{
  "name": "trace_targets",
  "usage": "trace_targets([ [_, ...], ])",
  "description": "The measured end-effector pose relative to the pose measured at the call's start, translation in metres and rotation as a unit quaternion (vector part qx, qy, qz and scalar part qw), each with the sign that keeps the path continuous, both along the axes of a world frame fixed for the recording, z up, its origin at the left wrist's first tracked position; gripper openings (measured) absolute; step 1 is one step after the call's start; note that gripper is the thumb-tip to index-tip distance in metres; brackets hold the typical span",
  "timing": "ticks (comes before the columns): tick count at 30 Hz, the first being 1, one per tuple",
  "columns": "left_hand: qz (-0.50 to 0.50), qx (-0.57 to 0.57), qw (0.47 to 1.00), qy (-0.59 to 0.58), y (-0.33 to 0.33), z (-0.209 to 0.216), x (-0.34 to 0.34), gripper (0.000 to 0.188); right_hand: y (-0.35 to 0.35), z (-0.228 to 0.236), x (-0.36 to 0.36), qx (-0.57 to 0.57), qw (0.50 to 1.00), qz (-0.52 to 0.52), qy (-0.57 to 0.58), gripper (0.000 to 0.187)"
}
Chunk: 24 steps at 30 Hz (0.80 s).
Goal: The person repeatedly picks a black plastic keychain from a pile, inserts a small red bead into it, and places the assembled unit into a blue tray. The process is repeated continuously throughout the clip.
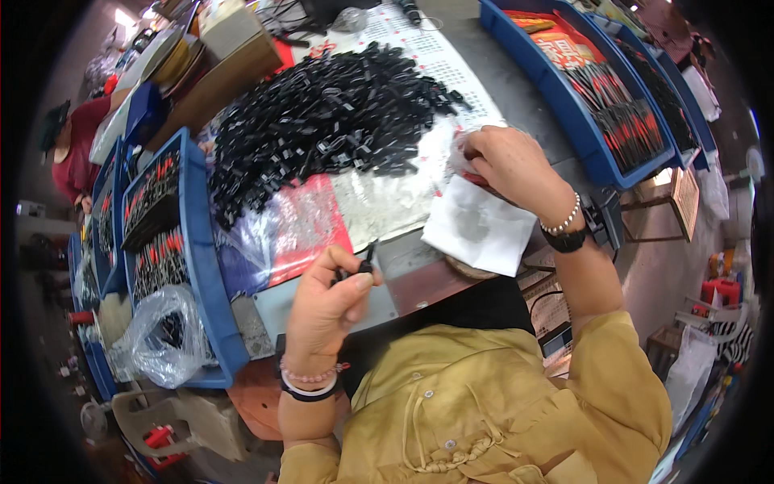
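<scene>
My left hand (326,300) is closed around a small black part (367,264), held over the front edge of the table. What exactly that part is does not show. Farther right, my right hand (516,165) reaches down with curled fingers beside a clear bag with red in it (466,157). Whatever its fingertips grip is hidden. Just below that hand lies a white sheet of paper (476,226) with a grey patch, overhanging the table edge. A large heap of black plastic parts (322,113) spreads over the table beyond my hands.
Blue bins (211,266) with black and red tools, one topped by a clear plastic bag (168,335), stand at the left. Another blue bin (556,105) holds red and black tools at the right. A cardboard box (230,77) sits back left. A person in dark red (76,157) is far left.
</scene>
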<state>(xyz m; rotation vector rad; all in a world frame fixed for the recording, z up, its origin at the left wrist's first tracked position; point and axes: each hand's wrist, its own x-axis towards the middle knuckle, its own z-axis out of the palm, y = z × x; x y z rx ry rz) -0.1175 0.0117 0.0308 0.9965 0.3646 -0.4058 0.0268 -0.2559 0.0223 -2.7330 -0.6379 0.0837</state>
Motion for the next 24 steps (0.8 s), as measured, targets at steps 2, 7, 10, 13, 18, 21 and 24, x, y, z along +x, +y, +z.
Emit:
trace_targets([
  [2, 0.01, -0.009, 1.0, -0.012, -0.002, -0.005, -0.011, 0.025, 0.007, -0.005, 0.007, -0.012, 1.0, -0.008, -0.002, 0.013],
  [7, 0.008, -0.001, 1.0, -0.022, -0.005, -0.004, -0.028, 0.04, 0.011, -0.007, 0.01, -0.035, 0.999, 0.003, -0.021, 0.012],
  [10, 0.015, 0.02, 0.999, -0.023, -0.009, -0.003, -0.034, 0.039, 0.006, -0.005, 0.008, 0.011, 1.0, -0.004, -0.02, 0.012],
  [13, 0.007, 0.053, 0.998, -0.04, -0.01, -0.004, -0.036, 0.038, 0.001, -0.003, 0.004, 0.051, 0.998, -0.022, -0.01, 0.011],
  [18, -0.002, 0.088, 0.993, -0.082, -0.016, -0.006, -0.038, 0.037, -0.001, -0.001, 0.0, 0.106, 0.994, -0.014, -0.013, 0.01],
  [21, 0.0, 0.112, 0.988, -0.107, -0.022, -0.006, -0.038, 0.037, -0.003, -0.001, -0.003, 0.157, 0.987, -0.024, 0.01, 0.01],
  [24, -0.001, 0.079, 0.992, -0.096, -0.025, -0.007, -0.039, 0.038, -0.007, 0.0, -0.003, 0.17, 0.985, -0.007, 0.003, 0.01],
])
